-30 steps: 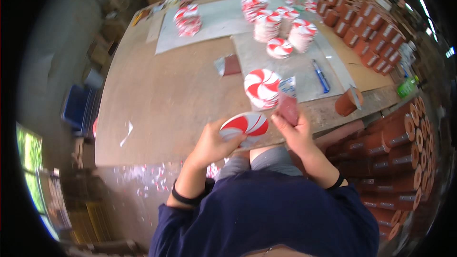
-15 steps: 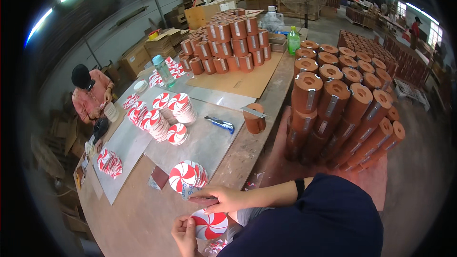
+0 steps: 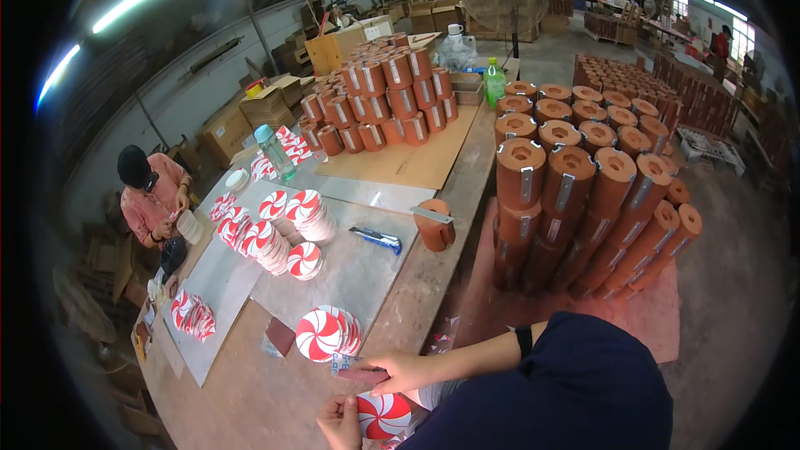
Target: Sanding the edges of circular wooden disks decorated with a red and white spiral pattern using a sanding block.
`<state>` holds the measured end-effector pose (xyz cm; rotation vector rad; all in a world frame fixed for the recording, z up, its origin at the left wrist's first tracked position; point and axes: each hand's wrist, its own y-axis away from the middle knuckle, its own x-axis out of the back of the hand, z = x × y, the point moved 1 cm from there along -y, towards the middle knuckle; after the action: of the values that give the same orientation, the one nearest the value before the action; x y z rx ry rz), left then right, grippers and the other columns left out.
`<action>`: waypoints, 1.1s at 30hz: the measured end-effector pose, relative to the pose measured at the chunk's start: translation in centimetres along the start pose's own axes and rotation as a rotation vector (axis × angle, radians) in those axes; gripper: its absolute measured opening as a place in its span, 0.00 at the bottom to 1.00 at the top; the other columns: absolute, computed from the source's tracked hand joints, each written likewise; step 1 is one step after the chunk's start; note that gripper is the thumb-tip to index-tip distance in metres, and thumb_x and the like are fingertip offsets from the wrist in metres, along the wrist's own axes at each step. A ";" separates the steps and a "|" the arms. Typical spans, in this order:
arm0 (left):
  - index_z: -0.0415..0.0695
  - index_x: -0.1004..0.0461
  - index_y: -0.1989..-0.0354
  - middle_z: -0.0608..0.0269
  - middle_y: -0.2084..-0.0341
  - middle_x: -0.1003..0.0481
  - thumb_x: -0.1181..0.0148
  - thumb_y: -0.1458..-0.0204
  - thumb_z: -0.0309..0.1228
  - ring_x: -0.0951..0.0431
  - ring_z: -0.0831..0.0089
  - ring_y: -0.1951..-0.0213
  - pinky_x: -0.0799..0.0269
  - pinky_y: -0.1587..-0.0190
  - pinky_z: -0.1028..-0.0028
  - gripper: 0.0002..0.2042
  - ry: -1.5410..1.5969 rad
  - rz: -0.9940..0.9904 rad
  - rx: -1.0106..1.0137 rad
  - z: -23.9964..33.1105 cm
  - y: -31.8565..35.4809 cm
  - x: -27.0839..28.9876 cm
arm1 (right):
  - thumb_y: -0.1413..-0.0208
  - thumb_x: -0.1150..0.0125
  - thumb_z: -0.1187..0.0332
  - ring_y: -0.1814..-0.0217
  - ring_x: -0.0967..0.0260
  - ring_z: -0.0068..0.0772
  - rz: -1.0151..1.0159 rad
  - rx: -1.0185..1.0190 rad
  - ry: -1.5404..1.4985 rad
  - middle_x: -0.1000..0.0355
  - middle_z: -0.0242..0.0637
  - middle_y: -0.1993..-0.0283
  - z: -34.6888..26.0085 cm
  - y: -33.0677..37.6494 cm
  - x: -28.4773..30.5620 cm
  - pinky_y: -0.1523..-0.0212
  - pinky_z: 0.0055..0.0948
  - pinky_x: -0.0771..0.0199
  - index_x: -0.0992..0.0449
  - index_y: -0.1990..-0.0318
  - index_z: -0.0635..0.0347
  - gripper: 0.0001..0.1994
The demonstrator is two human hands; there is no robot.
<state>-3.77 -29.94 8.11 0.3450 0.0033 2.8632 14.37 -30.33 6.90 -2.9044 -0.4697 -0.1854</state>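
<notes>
In my left hand [image 3: 340, 422] is the edge of a round red-and-white swirl disc [image 3: 385, 417], pinched between thumb and fingers low in the view. My right hand [image 3: 402, 372] is closed on a folded piece of reddish-brown sandpaper [image 3: 363, 376], just above the disc; its pale back carries blue print. I cannot tell whether the sandpaper touches the disc's edge. Right beyond my hands stands a leaning stack of swirl discs [image 3: 323, 334]. A second sandpaper piece [image 3: 280, 336] lies on the table to the left of that stack.
More disc stacks [image 3: 265, 243], a blue utility knife [image 3: 377, 239] and a brown cylinder with a metal strip [image 3: 434, 225] are on the table [image 3: 275, 404]. Many cylinders [image 3: 567, 179] stand stacked at right. Across the table at left, a person [image 3: 154, 192] handles pale discs. A green bottle [image 3: 494, 82] stands behind.
The view has shifted a little, so most things sit slightly further left. Both hands keep their grips on disc and sandpaper, and the two remain close together.
</notes>
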 end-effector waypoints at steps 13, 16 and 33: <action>0.40 0.31 0.65 0.65 0.79 0.29 0.46 0.54 0.28 0.31 0.80 0.78 0.35 0.77 0.81 0.08 0.214 0.052 0.035 -2.8 -0.4 2.5 | 0.63 0.41 0.76 0.57 0.37 0.24 0.239 -0.099 -0.203 0.33 0.37 0.59 0.9 -0.2 0.8 0.56 0.24 0.37 0.37 0.51 0.63 0.26; 0.41 0.35 0.59 0.63 0.76 0.28 0.46 0.54 0.28 0.29 0.75 0.77 0.31 0.77 0.76 0.13 0.384 0.092 0.108 -2.7 -0.5 2.3 | 0.61 0.42 0.76 0.59 0.37 0.23 0.338 -0.125 -0.276 0.33 0.36 0.60 1.4 -0.6 1.2 0.58 0.23 0.36 0.38 0.50 0.64 0.25; 0.39 0.46 0.52 0.50 0.61 0.34 0.49 0.53 0.29 0.26 0.63 0.66 0.23 0.73 0.66 0.20 0.827 0.077 0.107 -2.3 -1.2 -2.1 | 0.57 0.44 0.77 0.59 0.36 0.23 0.538 -0.105 -0.534 0.35 0.37 0.59 1.8 -3.2 -0.1 0.60 0.22 0.34 0.40 0.51 0.67 0.23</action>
<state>-2.00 -29.21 5.34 -0.8417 0.2985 2.8577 13.40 -26.97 5.70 -3.0276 0.2747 0.6686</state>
